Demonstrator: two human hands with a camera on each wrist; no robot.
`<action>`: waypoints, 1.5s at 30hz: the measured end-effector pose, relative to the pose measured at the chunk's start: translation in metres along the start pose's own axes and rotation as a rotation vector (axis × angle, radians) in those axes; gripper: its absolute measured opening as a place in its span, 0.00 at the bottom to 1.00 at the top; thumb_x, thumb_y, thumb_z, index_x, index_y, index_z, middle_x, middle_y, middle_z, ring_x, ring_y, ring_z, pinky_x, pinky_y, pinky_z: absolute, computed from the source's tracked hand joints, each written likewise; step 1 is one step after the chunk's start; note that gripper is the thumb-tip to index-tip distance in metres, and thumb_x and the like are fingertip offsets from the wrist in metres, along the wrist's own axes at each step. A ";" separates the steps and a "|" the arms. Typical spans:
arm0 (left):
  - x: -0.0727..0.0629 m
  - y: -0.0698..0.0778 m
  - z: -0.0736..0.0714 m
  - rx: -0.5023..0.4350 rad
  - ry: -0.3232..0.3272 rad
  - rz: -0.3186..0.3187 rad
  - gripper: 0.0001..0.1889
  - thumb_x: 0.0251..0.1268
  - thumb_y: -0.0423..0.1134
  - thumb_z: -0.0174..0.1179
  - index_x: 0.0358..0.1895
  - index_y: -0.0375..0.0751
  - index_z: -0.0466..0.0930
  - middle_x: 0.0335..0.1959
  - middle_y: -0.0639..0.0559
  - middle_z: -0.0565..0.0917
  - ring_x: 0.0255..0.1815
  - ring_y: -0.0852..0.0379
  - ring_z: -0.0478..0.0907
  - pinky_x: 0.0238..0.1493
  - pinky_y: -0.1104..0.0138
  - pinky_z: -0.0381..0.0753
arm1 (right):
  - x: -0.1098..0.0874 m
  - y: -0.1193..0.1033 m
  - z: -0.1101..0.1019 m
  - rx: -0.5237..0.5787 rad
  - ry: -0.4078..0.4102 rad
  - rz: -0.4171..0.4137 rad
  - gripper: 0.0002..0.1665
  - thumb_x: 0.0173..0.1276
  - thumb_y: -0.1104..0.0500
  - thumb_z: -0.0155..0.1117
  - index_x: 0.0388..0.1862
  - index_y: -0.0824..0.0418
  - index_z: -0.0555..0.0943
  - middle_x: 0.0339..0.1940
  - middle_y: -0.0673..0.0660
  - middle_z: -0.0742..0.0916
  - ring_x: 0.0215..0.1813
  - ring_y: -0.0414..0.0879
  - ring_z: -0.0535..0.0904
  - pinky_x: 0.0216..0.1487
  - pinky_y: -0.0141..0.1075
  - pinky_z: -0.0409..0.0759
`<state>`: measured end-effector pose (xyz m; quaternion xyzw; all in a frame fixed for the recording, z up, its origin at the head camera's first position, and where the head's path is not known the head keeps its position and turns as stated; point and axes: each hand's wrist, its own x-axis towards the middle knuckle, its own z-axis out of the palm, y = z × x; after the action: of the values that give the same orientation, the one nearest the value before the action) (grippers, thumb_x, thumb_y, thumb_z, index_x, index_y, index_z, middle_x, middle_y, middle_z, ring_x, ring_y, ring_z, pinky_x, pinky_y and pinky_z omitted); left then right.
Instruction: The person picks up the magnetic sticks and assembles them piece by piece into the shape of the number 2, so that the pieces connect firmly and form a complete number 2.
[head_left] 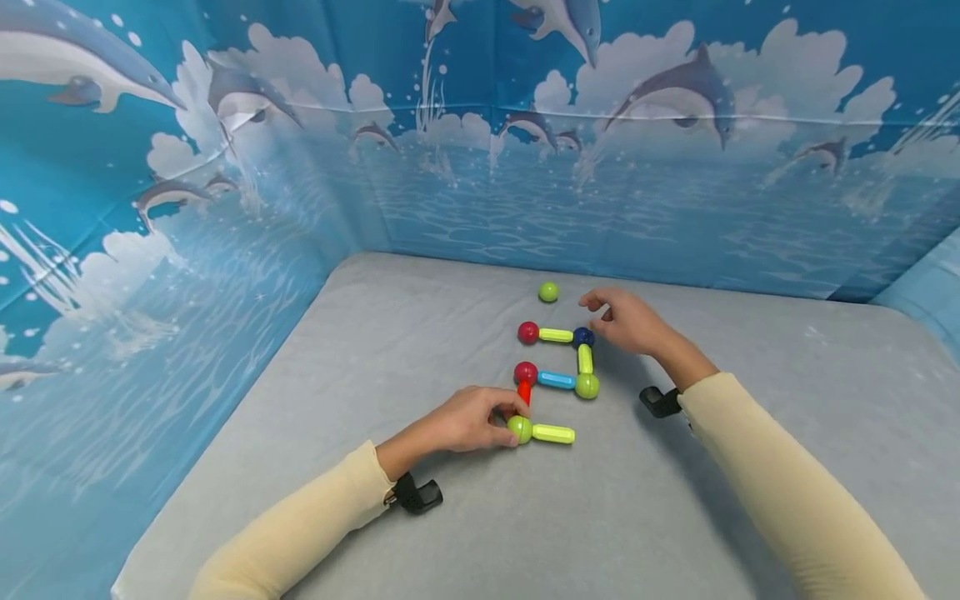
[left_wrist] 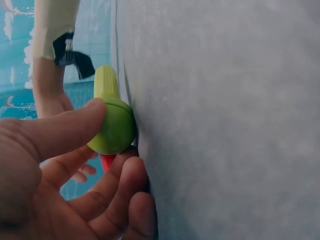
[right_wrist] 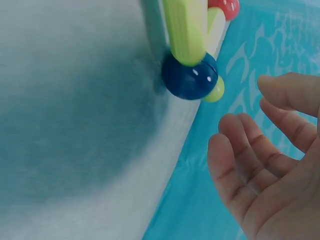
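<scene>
My left hand (head_left: 472, 419) pinches a green ball (left_wrist: 117, 127) at the near end of a zigzag chain of balls and rods. From that ball a yellow-green rod (head_left: 553, 434) points right and a red rod (head_left: 524, 393) runs back to a red ball (head_left: 526, 374). A light-blue rod (head_left: 557, 380) links this to another green ball (head_left: 587, 386). Beyond it, a yellow rod (head_left: 585, 359) leads to a dark blue ball (right_wrist: 190, 77). My right hand (head_left: 628, 321) is beside the dark blue ball, fingers loosely bent and holding nothing in the right wrist view.
From the dark blue ball, another yellow rod (head_left: 556, 335) ends at a second red ball (head_left: 528, 332). A loose green ball (head_left: 549, 292) lies behind the chain on the grey cloth surface (head_left: 405, 333). Dolphin-print curtains (head_left: 480, 200) hang at the back and left.
</scene>
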<state>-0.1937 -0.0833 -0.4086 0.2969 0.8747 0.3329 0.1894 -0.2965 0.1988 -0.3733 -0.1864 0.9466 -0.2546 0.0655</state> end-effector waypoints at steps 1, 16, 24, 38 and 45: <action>0.000 0.000 0.000 -0.001 -0.001 0.000 0.14 0.61 0.37 0.69 0.49 0.53 0.83 0.44 0.57 0.85 0.43 0.62 0.78 0.45 0.73 0.77 | 0.004 -0.001 -0.001 -0.009 -0.004 0.008 0.24 0.73 0.64 0.54 0.66 0.68 0.72 0.63 0.71 0.78 0.57 0.64 0.80 0.54 0.56 0.79; 0.000 0.000 0.001 0.006 0.001 0.013 0.14 0.61 0.37 0.69 0.49 0.54 0.83 0.41 0.58 0.84 0.37 0.63 0.77 0.41 0.72 0.76 | 0.053 -0.011 0.000 -0.155 -0.065 0.002 0.30 0.73 0.66 0.52 0.73 0.62 0.67 0.76 0.69 0.65 0.74 0.66 0.64 0.71 0.61 0.66; 0.002 0.000 0.002 0.002 -0.005 0.000 0.14 0.61 0.38 0.69 0.49 0.55 0.83 0.41 0.59 0.84 0.37 0.64 0.76 0.41 0.72 0.75 | 0.073 -0.007 0.012 -0.112 -0.198 0.025 0.39 0.69 0.71 0.43 0.80 0.58 0.57 0.81 0.67 0.53 0.80 0.68 0.52 0.73 0.62 0.62; -0.002 0.000 0.000 -0.014 0.004 0.002 0.14 0.61 0.37 0.69 0.49 0.55 0.83 0.41 0.59 0.84 0.37 0.63 0.76 0.42 0.72 0.76 | 0.071 -0.004 0.018 -0.089 -0.156 0.095 0.21 0.70 0.65 0.60 0.62 0.59 0.77 0.63 0.65 0.79 0.61 0.59 0.75 0.63 0.54 0.75; -0.002 0.002 0.002 -0.015 0.002 0.001 0.14 0.61 0.37 0.69 0.49 0.54 0.83 0.41 0.59 0.84 0.37 0.64 0.76 0.42 0.72 0.76 | 0.066 0.000 0.017 -0.069 -0.152 0.095 0.23 0.70 0.64 0.59 0.63 0.60 0.77 0.64 0.66 0.78 0.64 0.60 0.74 0.64 0.56 0.73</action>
<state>-0.1906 -0.0826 -0.4087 0.2955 0.8724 0.3398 0.1904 -0.3533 0.1656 -0.3896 -0.1624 0.9550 -0.2035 0.1424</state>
